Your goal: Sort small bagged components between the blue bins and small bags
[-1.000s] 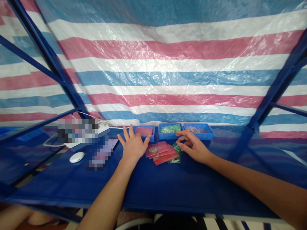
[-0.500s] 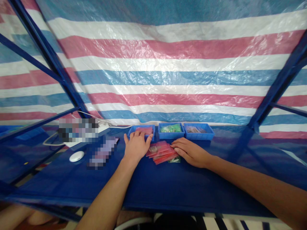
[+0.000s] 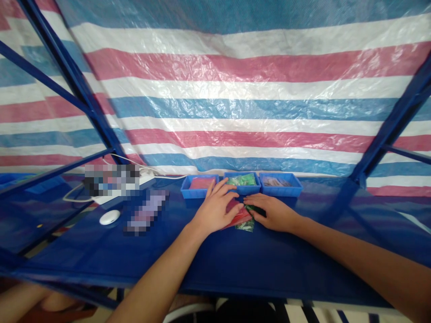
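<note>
My left hand [image 3: 217, 210] is over a small pile of red plastic zip bags [image 3: 245, 216], its fingers spread and covering much of the pile. On the pile's right side is my right hand [image 3: 276, 213], fingers bent and the thumb held apart from them. A bit of green bag [image 3: 249, 208] shows by its fingertips; whether they touch it I cannot tell. Another small green bag [image 3: 245, 225] sticks out from under the red ones. Behind the hands stand a blue bin with red bags [image 3: 199, 193] and a blue bin with green bags [image 3: 258, 187].
A third blue bin [image 3: 282, 192] at the right holds small pale bags. On the left of the blue table [image 3: 215, 273] are a white round case [image 3: 109, 217], a blurred phone-like object [image 3: 148, 211] and a white power strip with cables [image 3: 144, 181]. Blue frame posts flank a striped tarp [image 3: 235, 107].
My left hand has moved right, from the bin of red bags to the pile. My right hand's thumb and fingers have parted, and green shows by its fingertips.
</note>
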{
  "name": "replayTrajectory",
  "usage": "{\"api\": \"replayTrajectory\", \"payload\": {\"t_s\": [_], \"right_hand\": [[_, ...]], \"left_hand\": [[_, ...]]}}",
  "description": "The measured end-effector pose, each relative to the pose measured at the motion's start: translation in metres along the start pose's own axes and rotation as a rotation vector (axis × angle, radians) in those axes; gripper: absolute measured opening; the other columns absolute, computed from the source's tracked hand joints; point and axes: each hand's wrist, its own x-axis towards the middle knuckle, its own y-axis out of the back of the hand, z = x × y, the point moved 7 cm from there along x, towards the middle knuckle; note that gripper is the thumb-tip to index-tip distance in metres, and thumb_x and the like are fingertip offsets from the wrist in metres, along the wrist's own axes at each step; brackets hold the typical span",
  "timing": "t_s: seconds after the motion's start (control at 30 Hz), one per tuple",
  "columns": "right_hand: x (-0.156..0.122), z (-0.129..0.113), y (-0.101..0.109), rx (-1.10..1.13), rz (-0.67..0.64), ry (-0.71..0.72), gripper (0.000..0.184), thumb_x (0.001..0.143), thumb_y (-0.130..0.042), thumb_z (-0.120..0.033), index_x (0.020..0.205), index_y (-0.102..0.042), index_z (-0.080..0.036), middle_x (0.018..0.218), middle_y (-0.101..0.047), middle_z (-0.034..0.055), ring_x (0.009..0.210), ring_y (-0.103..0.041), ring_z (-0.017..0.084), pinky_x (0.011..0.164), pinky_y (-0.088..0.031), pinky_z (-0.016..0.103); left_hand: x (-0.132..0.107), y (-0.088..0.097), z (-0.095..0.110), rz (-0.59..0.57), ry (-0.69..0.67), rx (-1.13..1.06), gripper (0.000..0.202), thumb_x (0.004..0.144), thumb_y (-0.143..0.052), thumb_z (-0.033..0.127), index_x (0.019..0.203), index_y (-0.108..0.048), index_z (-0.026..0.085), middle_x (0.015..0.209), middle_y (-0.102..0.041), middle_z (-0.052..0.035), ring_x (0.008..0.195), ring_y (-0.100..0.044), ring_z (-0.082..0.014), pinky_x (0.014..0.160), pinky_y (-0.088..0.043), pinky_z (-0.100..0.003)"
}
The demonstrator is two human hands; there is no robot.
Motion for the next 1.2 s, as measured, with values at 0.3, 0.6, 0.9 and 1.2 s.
{"api": "replayTrajectory", "payload": {"t_s": [0.3,0.6,0.9,1.2], "right_hand": [[-0.002,0.020,0.003,0.017,0.118,-0.127,0.035,0.095,-0.059,-0.013,0.127,-0.069,-0.025,0.120,-0.075,0.0081,0.112,-0.071,0.026,0.103,-0.056,0.046],[-0.004,0.037,0.002,0.042,0.157,-0.242,0.042,0.085,-0.060,-0.007,0.121,-0.070,-0.025,0.117,-0.076,0.0064,0.108,-0.071,0.027,0.099,-0.056,0.045],[-0.003,0.029,0.004,0.019,0.140,-0.186,0.030,0.091,-0.058,-0.010,0.114,-0.072,-0.023,0.112,-0.076,0.0071,0.104,-0.069,0.026,0.097,-0.054,0.043],[-0.002,0.023,0.003,0.066,0.129,-0.095,0.047,0.082,-0.052,0.002,0.119,-0.068,-0.023,0.120,-0.073,0.0082,0.114,-0.067,0.025,0.105,-0.052,0.045]], "left_hand": [[0.004,-0.001,0.015,-0.040,-0.082,-0.168,0.025,0.102,-0.053,0.033,0.116,-0.071,0.021,0.114,-0.073,-0.0100,0.123,-0.061,-0.0255,0.110,-0.049,-0.042],[0.003,-0.014,0.020,-0.139,-0.060,-0.171,0.029,0.105,-0.048,0.036,0.112,-0.071,0.020,0.105,-0.071,-0.0089,0.103,-0.063,-0.0222,0.095,-0.051,-0.036],[0.004,-0.015,0.018,-0.127,-0.016,-0.176,0.029,0.105,-0.049,0.038,0.111,-0.072,0.021,0.106,-0.070,-0.0080,0.102,-0.064,-0.0210,0.093,-0.051,-0.033],[0.005,-0.019,0.020,-0.174,-0.035,-0.156,0.039,0.106,-0.046,0.042,0.089,-0.073,0.019,0.090,-0.070,-0.0067,0.088,-0.066,-0.0189,0.082,-0.051,-0.031]]}}
